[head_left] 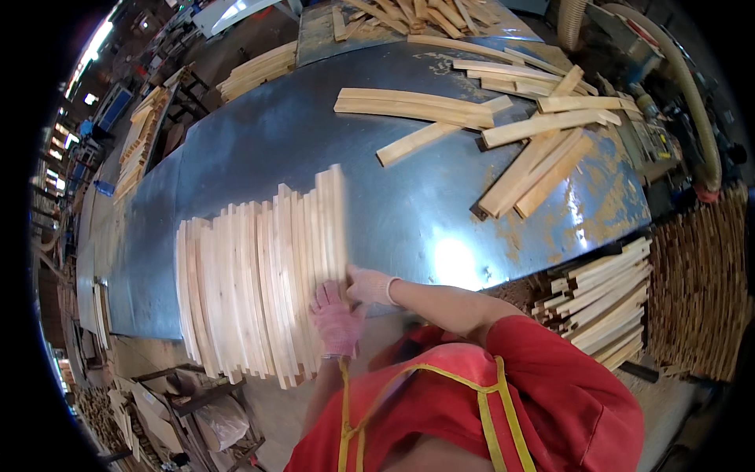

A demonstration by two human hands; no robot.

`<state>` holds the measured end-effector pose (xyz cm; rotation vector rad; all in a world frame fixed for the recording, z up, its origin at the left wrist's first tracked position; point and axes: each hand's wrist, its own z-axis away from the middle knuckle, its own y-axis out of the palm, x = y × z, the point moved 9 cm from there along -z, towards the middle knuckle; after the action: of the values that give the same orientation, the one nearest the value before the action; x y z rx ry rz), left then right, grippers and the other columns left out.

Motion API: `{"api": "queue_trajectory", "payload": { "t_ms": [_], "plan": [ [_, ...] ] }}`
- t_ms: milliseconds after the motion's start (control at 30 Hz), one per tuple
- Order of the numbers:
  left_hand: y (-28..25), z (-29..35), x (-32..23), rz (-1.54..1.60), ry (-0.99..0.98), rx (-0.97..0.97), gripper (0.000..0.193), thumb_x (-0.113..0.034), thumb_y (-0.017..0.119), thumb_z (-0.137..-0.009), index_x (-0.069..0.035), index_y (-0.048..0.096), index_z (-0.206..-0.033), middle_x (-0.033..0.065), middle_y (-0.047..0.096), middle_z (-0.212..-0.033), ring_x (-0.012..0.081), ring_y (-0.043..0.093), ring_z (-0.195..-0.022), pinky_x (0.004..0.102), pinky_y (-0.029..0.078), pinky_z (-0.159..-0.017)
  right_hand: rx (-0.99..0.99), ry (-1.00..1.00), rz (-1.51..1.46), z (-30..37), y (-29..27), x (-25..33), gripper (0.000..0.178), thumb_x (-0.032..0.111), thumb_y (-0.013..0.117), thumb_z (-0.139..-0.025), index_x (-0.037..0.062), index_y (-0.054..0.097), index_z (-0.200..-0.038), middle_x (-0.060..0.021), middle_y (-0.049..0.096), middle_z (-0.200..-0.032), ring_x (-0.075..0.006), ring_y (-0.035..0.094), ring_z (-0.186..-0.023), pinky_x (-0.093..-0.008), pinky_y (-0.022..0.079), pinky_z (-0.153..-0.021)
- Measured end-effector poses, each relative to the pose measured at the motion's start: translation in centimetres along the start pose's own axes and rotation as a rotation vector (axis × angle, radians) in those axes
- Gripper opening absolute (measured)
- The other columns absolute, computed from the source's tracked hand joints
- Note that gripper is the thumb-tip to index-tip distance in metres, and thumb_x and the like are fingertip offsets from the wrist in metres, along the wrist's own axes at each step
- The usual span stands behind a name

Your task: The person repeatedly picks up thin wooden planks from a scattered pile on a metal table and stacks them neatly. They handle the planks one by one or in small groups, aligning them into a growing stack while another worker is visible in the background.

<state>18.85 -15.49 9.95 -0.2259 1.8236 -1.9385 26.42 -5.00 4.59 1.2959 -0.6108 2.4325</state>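
A row of pale wooden slats (252, 283) stands packed side by side at the near edge of the blue-grey metal table, the near ends overhanging it. My left hand (336, 321), in a pink knit glove, lies with fingers spread over the near part of the slats at the row's right end. Beside it, my right hand (371, 285), in a paler glove, is closed against the outermost wooden slat (336, 212); its fingertips are partly hidden. That slat is blurred and sticks out farther than the others at the far end.
Loose boards (543, 149) lie crisscrossed on the sawdust-strewn right of the metal table (259, 134), with more boards (425, 16) at the back. Stacked strips (602, 299) and a tall wood pile (696, 283) stand at the right. A ribbed hose (696, 86) hangs far right.
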Motion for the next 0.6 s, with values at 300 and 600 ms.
{"api": "queue_trajectory", "payload": {
  "t_ms": [300,600],
  "plan": [
    [0.3,-9.0,-3.0,-0.293,-0.07,-0.048,0.085,-0.042,0.082,-0.081,-0.007,0.049,-0.151,0.0149,0.047,-0.157,0.0392,0.04,-0.15,0.0592,0.031,-0.123,-0.588,-0.164,0.524,-6.2,-40.2,5.2,0.052,0.03,0.073,-0.075,0.0048,0.07,-0.12,-0.0249,0.068,-0.122,-0.0423,0.066,-0.114,-0.0495,0.053,-0.102],
    [2.0,-5.4,-0.1,-0.29,0.0,-0.014,0.077,-0.03,0.075,-0.081,-0.006,0.051,-0.149,0.0156,0.053,-0.151,0.0386,0.048,-0.143,0.0562,0.038,-0.12,-0.474,0.112,0.882,-5.8,-46.9,-3.8,0.117,0.051,0.087,-0.064,0.0141,0.038,-0.164,-0.0265,0.064,-0.128,-0.0441,0.061,-0.125,-0.0488,0.049,-0.108]
  ]
}}
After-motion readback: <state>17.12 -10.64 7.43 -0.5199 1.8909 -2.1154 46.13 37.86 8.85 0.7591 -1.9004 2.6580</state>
